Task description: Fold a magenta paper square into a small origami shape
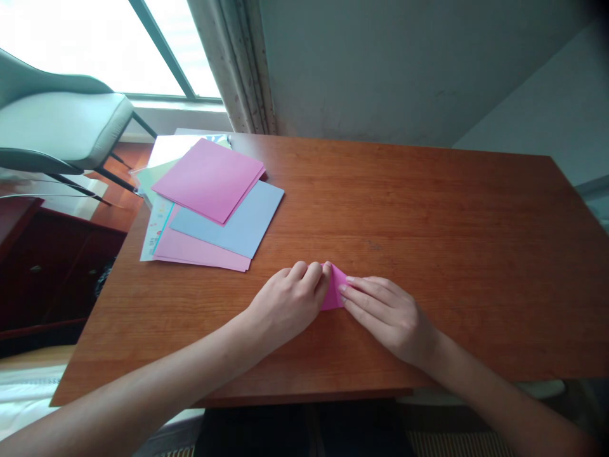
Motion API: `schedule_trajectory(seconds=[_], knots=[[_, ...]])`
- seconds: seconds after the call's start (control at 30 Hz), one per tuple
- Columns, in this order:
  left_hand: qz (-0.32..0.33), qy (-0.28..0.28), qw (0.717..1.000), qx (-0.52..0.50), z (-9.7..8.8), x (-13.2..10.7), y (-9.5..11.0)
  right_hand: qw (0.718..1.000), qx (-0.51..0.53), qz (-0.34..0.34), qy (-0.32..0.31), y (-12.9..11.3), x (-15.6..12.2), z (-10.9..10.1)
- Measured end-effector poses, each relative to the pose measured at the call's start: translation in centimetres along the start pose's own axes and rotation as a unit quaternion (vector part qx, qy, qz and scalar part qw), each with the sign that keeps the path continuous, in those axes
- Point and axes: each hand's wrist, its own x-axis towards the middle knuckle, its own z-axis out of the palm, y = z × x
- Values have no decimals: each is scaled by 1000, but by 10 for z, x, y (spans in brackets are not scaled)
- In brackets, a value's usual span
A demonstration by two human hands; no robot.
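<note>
A small folded piece of bright pink paper [335, 289] lies on the wooden table between my two hands, partly covered by them. My left hand [294, 295] is closed over its left part, fingers curled down with the fingertips near its top edge. From the right, my right hand [385, 311] presses the paper's right edge with its fingers held together and extended. The thumbs are mostly hidden, so how each one touches the paper cannot be made out.
Pink sheets [209, 178], a light blue sheet [242, 219] and paler pink sheets [204, 251] overlap at the table's [428, 209] left end, over printed packaging. Beyond that end stands a pale chair [61, 124] by the window. A curtain [233, 63] hangs behind.
</note>
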Motion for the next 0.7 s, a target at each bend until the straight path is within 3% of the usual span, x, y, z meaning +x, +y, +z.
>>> schedule_trajectory(seconds=[0.7], knots=[[-6,-14,1000,-9,1,1,-1,999,26,7,-17,4,-8,6]])
